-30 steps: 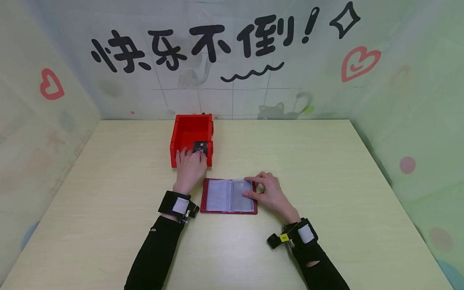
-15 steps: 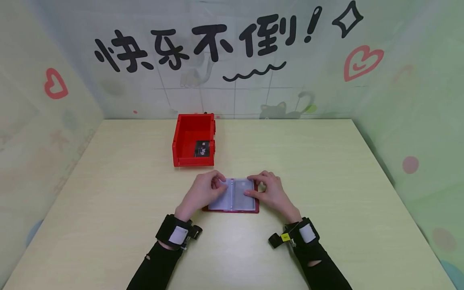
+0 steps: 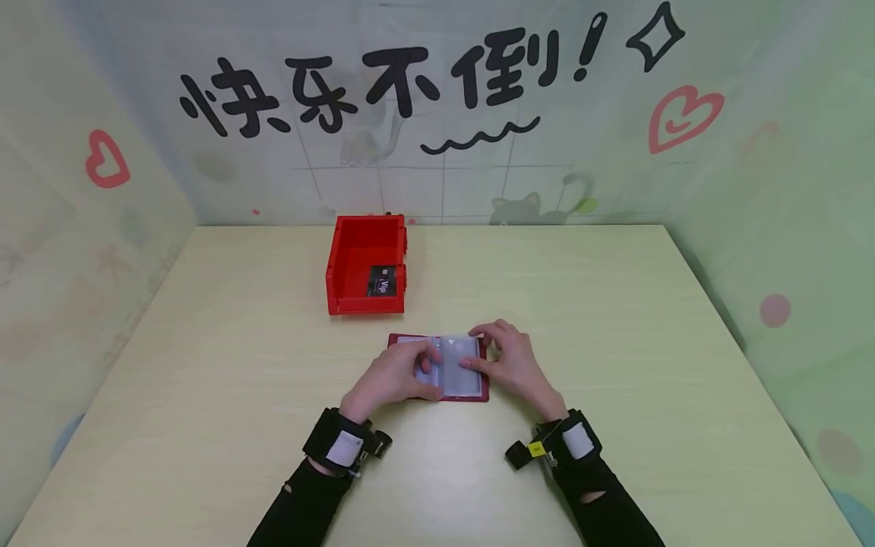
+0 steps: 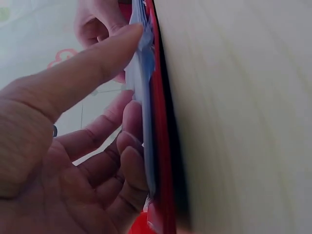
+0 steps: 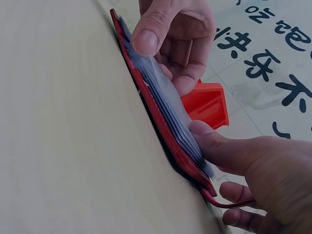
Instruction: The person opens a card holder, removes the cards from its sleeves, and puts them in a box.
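Note:
A small red card holder (image 3: 485,389) lies spread on the table in the head view, with clear plastic sleeves (image 3: 459,384). My left hand (image 3: 399,374) is over its left side. Its thumb touches the sleeves near the front edge, and its other fingers, loosely bent, rest against them. My right hand (image 3: 513,368) holds the right side: in the right wrist view its thumb (image 5: 219,146) lies on the sleeves and its fingers are by the cover's end and a thin red strap (image 5: 229,204). Part of the left page is hidden under the left hand.
Behind the holder stands a red open bin (image 3: 335,266). A black card (image 3: 382,281) marked "Vip" lies inside it. The pale table (image 3: 581,289) meets a printed backdrop (image 3: 437,182) at its far edge.
My left hand has come back from the red bin to the card holder, leaving the black card inside, then shifted right across the sleeves. My right hand has stayed put.

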The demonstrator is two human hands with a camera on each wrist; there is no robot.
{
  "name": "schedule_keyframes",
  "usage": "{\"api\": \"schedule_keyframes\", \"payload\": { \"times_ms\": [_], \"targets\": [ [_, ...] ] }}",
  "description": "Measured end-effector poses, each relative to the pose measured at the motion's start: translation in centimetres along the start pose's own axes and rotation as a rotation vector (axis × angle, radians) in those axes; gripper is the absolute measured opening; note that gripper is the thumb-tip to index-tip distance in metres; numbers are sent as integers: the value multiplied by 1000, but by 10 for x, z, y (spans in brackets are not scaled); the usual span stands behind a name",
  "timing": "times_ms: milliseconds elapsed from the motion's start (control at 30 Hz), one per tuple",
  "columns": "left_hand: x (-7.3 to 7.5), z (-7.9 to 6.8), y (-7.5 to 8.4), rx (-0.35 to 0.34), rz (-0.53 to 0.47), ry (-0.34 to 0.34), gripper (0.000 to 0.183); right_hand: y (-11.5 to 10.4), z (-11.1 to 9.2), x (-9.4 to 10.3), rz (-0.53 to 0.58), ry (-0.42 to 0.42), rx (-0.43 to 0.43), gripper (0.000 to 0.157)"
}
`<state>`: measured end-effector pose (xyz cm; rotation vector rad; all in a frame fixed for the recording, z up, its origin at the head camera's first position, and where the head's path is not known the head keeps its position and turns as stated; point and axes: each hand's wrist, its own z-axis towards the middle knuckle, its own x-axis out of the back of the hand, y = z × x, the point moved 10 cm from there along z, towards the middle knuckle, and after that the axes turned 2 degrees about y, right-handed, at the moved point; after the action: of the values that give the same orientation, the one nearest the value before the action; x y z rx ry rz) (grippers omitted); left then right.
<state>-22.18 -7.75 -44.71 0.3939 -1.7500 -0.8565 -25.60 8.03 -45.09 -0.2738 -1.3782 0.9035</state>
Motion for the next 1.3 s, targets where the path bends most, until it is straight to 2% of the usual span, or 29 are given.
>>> {"api": "schedule_keyframes", "payload": {
  "times_ms": [167, 267, 333, 400, 567, 700, 900, 1000, 1167, 1300],
  "targets": [
    [-1, 1, -3, 18, -1, 15, 42, 6, 0, -1, 127, -3, -83, 30],
    [-2, 2, -3, 21, -8, 22, 41, 11, -2, -2, 249, -40, -164, 19],
    [-2, 2, -3, 16, -22, 27, 41, 11, -3, -2, 319, -78, -185, 19],
    [-2, 3, -4, 6, -61, 26, 40, 8, -3, -3, 357, -117, -178, 24],
    [0, 8, -7, -59, -173, 19, 31, -1, -2, -4, 430, -208, -92, 30],
    [3, 11, -9, -38, -218, 21, 29, -8, -2, -7, 410, -246, -6, 29],
    [4, 12, -10, 0, -219, 45, 38, -23, -4, -10, 266, -242, 152, 32],
    [4, 12, -9, 6, -228, 51, 39, -28, -6, -12, 200, -231, 198, 36],
    [7, 10, -7, -24, -221, 69, 22, -26, -6, -15, 150, -212, 182, 43],
    [9, 10, -10, -16, -205, 87, 20, -16, -4, -12, 108, -170, 113, 51]
  ]
}}
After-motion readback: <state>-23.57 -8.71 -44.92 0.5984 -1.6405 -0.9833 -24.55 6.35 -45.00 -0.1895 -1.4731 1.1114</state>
